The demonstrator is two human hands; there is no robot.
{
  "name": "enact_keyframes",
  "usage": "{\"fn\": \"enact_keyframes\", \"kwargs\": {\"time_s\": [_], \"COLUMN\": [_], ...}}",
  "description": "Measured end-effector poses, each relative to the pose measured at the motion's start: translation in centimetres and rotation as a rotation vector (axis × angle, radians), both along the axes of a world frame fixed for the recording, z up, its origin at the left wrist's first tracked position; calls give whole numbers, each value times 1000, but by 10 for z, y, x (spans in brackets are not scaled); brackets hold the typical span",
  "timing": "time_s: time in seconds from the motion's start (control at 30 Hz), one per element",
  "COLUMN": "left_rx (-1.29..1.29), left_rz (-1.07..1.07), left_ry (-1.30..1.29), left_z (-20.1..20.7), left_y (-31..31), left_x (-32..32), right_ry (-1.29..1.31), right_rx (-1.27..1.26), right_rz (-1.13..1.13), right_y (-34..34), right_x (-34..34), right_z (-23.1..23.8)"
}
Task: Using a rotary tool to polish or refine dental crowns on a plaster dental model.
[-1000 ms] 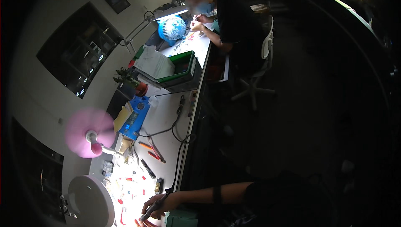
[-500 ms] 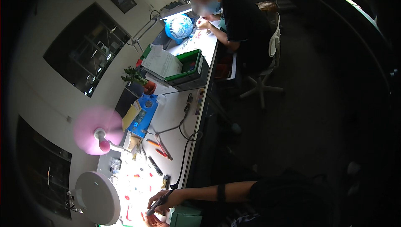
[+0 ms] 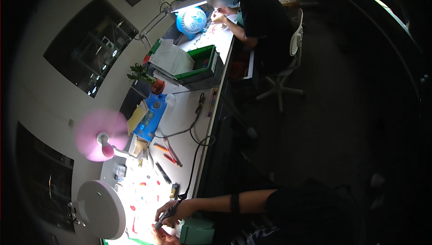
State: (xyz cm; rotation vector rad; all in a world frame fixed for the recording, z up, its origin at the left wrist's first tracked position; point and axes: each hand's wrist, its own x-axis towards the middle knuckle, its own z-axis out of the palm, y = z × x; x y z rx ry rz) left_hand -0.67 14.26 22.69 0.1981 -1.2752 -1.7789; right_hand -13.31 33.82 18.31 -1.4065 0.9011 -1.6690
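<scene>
My right hand (image 3: 173,212) is closed around a dark corded handpiece (image 3: 167,214), which slants down toward the other hand. Its grey tip is right by the fingers of my left hand (image 3: 165,237), low in the picture. The left fingers look bent together; glare and the handpiece hide whatever is between them. From the back of the handpiece a black cord (image 3: 195,173) loops up the bench to a blue control box (image 3: 150,122). Small red pieces (image 3: 133,208) lie scattered on the brightly lit bench top beside my hands.
A round white lamp head (image 3: 100,210) and a spinning pink fan (image 3: 101,135) stand along the wall side. Orange-handled pliers (image 3: 171,157) and a black pen (image 3: 163,173) lie on the bench. A green box (image 3: 197,231) sits beside my right wrist. A co-worker (image 3: 265,29) sits farther along.
The whole view has shifted slightly, so the scene appears a little farther up and left. My right hand keeps its hold on the handpiece, with its tip close to my left fingers.
</scene>
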Motion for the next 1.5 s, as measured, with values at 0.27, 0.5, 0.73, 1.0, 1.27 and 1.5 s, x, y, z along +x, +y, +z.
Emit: {"fn": "enact_keyframes", "kwargs": {"time_s": [0.27,0.5,0.73,1.0,1.27,1.5], "left_rx": [43,91,152,187,253,344], "left_rz": [-40,-107,-167,-228,-199,-152], "left_ry": [-14,7,34,47,63,76], "left_z": [-4,-9,-20,-16,-27,-50], "left_y": [1,4,11,16,29,46], "left_x": [6,-9,-18,-19,11,46], "right_ry": [-87,-185,-234,-253,-218,99], "right_rx": [-44,-92,-238,-158,-95,-347], "right_rz": [70,101,54,39,-41,-190], "right_y": [-11,-14,-20,-15,-6,-26], "right_x": [-1,10,5,3,11,12], "right_z": [-8,2,-9,-7,4,-12]}}
